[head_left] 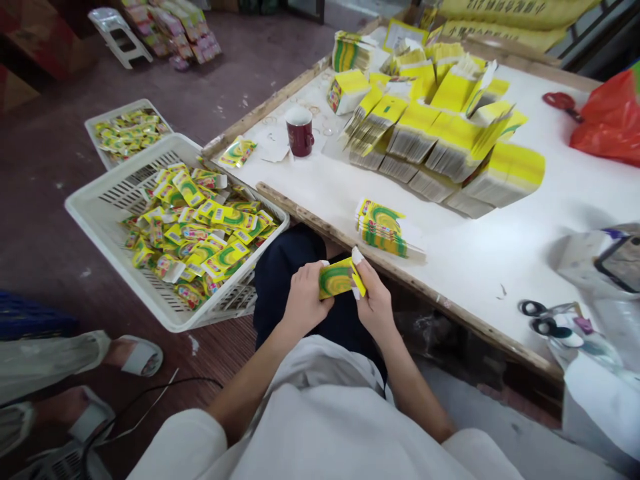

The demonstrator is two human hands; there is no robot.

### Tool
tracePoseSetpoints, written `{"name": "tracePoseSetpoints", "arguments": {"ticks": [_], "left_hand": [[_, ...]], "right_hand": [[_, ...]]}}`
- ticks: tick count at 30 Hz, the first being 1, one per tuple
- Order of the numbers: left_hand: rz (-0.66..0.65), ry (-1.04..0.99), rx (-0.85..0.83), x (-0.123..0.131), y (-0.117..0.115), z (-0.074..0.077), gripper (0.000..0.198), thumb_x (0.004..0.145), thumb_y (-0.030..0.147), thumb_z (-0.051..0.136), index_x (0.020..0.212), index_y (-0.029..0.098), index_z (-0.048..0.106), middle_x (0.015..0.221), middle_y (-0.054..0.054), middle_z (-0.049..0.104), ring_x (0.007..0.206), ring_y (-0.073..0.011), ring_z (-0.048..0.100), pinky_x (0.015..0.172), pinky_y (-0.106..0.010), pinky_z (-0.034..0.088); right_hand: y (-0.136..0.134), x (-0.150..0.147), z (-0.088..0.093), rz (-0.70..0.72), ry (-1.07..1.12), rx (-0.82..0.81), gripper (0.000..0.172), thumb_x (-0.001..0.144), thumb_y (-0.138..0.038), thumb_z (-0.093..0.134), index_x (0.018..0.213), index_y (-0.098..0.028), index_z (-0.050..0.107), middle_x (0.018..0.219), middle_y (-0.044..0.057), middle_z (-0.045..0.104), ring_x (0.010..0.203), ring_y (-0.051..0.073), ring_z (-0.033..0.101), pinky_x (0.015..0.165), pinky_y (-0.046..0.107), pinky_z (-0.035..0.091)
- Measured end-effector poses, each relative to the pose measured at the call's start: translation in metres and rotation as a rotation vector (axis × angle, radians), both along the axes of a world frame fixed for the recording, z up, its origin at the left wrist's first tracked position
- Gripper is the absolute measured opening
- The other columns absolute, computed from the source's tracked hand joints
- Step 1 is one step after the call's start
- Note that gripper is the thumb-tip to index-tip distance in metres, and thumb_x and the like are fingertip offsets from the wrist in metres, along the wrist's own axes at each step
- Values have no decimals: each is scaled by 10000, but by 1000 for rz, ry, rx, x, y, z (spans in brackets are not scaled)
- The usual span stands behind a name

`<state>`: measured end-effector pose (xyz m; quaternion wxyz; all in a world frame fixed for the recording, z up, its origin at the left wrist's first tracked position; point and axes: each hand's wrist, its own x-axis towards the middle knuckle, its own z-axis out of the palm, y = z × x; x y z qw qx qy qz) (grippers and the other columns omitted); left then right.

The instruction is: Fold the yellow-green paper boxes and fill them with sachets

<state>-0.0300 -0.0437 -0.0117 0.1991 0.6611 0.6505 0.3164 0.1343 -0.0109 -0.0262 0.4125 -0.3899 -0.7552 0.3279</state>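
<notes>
Above my lap, just off the table's front edge, a small yellow and green cardboard box (336, 278) is held between both hands. My left hand (306, 297) is closed round its left end. The fingers of my right hand (374, 298) pinch the flaps at its right end, which stand partly raised. Whether anything is inside the box is hidden. Close beyond my hands, a short stack of flat, unfolded yellow and green boxes (383, 229) lies on the white table (320, 193).
At left, a white plastic basket (173, 320) holds many yellow packets; a smaller basket (93, 137) stands behind it. The table bears bundled flat cartons (415, 127), a dark red mug (300, 133), scissors (547, 320) and a red bag (610, 120). Another person's sandalled foot (143, 357) is at lower left.
</notes>
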Motion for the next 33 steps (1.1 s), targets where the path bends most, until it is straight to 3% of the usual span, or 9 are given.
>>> {"name": "tracePoseSetpoints", "arguments": {"ticks": [9, 12, 17, 19, 21, 23, 25, 28, 33], "left_hand": [[-173, -88, -41, -29, 7, 17, 592, 621, 268, 802, 1159, 193, 567, 1136, -90, 691, 1032, -264, 679, 911, -382, 541], [-148, -107, -35, -22, 9, 18, 573, 651, 289, 785, 1171, 183, 570, 1133, -97, 694, 1021, -258, 683, 900, -376, 545], [-29, -374, -77, -22, 9, 9, 603, 628, 365, 830, 1149, 173, 593, 1058, -84, 702, 939, -241, 693, 851, -362, 555], [140, -673, 8, -34, 14, 2, 601, 665, 452, 806, 1160, 196, 581, 1084, -78, 689, 932, -224, 692, 823, -344, 562], [427, -926, 201, -51, 22, -5, 555, 758, 558, 699, 1183, 232, 553, 1237, -94, 629, 1057, -226, 660, 872, -351, 552], [704, -971, 341, -66, 30, -13, 558, 793, 558, 667, 1239, 266, 503, 1457, -99, 467, 1294, -233, 522, 1016, -364, 480], [813, -885, 327, -73, 32, -20, 694, 746, 470, 757, 1323, 276, 424, 1573, -112, 303, 1431, -240, 363, 1125, -379, 377], [671, -793, 188, -65, 26, -30, 820, 703, 397, 816, 1376, 264, 367, 1558, -159, 326, 1410, -281, 397, 1117, -442, 390], [447, -848, 26, -35, 15, -34, 595, 767, 417, 754, 1268, 229, 493, 1333, -155, 575, 1182, -266, 607, 970, -444, 515]], "right_hand": [[28, 29, 15, 360, -144, -87, 279, 902, -231, 606, 1173, -252, 664, 1476, 122, 474, 1338, 280, 505, 1061, 416, 466], [26, 22, 18, 310, -107, -125, 268, 875, -246, 639, 1142, -237, 624, 1468, 143, 455, 1365, 309, 461, 1087, 479, 432], [19, 7, 9, 258, 54, -174, 655, 861, -308, 662, 1413, -248, 313, 1522, 172, 349, 1419, 307, 374, 1123, 505, 398], [32, 13, 7, 164, 112, -188, 669, 865, -329, 658, 1416, -254, 285, 1421, 156, 457, 1306, 279, 504, 1052, 463, 479], [56, 26, 9, -99, 56, -140, 485, 888, -302, 607, 1321, -239, 398, 1282, 130, 538, 1170, 254, 576, 968, 431, 524], [83, 40, 11, -404, -116, -87, 313, 895, -253, 561, 1196, -200, 494, 1206, 136, 548, 1109, 254, 560, 939, 433, 506], [107, 50, 12, -561, -270, -100, 227, 859, -205, 580, 1079, -165, 545, 1148, 156, 546, 1083, 272, 523, 965, 470, 447], [127, 54, 11, -574, -349, -146, 163, 776, -159, 666, 883, -176, 544, 1016, 134, 551, 1043, 283, 491, 1000, 509, 359], [126, 49, 16, -563, -363, -158, 279, 735, -120, 689, 803, -222, 439, 946, 91, 553, 986, 257, 489, 966, 469, 354]]}}
